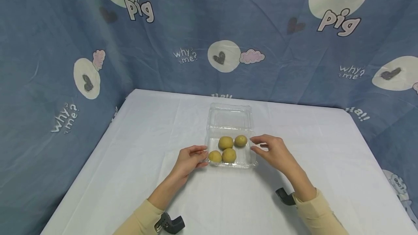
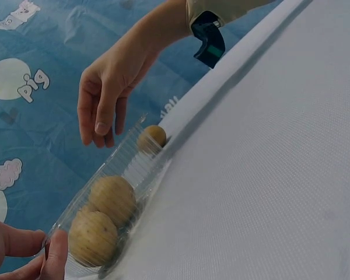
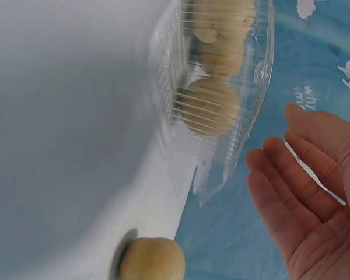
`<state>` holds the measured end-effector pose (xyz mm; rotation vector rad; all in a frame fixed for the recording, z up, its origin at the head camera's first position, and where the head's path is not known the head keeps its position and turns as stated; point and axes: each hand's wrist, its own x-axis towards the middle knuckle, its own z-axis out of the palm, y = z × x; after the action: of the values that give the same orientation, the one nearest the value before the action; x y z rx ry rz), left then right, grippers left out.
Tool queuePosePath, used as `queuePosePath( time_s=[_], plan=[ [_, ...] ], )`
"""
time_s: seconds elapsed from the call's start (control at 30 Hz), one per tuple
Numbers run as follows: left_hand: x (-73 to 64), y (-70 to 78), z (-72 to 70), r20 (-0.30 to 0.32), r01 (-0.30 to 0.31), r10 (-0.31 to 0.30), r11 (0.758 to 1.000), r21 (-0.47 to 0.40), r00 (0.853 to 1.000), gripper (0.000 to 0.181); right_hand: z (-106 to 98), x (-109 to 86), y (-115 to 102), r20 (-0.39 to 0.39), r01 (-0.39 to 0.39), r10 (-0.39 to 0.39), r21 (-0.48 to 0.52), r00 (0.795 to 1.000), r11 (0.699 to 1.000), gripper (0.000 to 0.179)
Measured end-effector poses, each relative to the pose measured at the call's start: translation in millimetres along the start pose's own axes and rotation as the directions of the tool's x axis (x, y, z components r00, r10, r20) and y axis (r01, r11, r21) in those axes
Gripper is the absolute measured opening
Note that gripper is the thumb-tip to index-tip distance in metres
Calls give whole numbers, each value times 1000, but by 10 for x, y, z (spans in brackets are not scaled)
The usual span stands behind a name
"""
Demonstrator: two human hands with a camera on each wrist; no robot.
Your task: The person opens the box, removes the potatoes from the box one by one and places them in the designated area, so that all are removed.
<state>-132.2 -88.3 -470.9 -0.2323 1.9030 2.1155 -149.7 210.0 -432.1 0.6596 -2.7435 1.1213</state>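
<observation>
In the head view a clear plastic clamshell container (image 1: 246,160) rests on the white table with its lid (image 1: 230,116) folded back. Several small yellow potatoes (image 1: 229,155) sit in its base, grouped to the left, with one potato (image 1: 241,140) at the back right. My left hand (image 1: 189,160) pinches the container's left edge between thumb and fingers. Beside the right edge, my right hand (image 1: 274,151) is slightly bent and holds nothing. In the right wrist view a potato (image 3: 151,259) lies on the table beyond the container's end; the head view does not show it.
A white cloth covers the table (image 1: 147,126). Behind and beside it hangs a blue printed curtain (image 1: 183,21). Each wrist wears a black camera mount, such as the right mount (image 1: 285,196).
</observation>
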Motion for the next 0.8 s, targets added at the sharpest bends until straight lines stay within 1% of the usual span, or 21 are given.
queuePosePath(
  time_s=[0.23, 0.47, 0.53, 0.7, 0.8],
  plan=[
    [22, -6, -5, -3, 10, -10, 1000, -2, 1000, 32, 31, 35, -3, 4, 6, -6, -28, 1000, 1000, 26],
    [12, 16, -3, -9, 4, -4, 1000, 8, 1000, 32, 40, 91, -33, 14, 23, -23, -43, 1000, 999, 26],
    [10, 17, -2, -11, 7, -7, 1000, 9, 1000, 32, 47, 98, -40, 17, 31, -30, -64, 999, 997, 26],
    [15, 1, -4, -19, 24, -24, 1000, 2, 1000, 30, 96, 98, -31, 24, 70, -67, -162, 998, 984, 27],
    [14, -2, -1, -18, 22, -22, 1000, 1, 1000, 30, 125, 107, -35, 40, 76, -71, -149, 997, 986, 28]
  ],
)
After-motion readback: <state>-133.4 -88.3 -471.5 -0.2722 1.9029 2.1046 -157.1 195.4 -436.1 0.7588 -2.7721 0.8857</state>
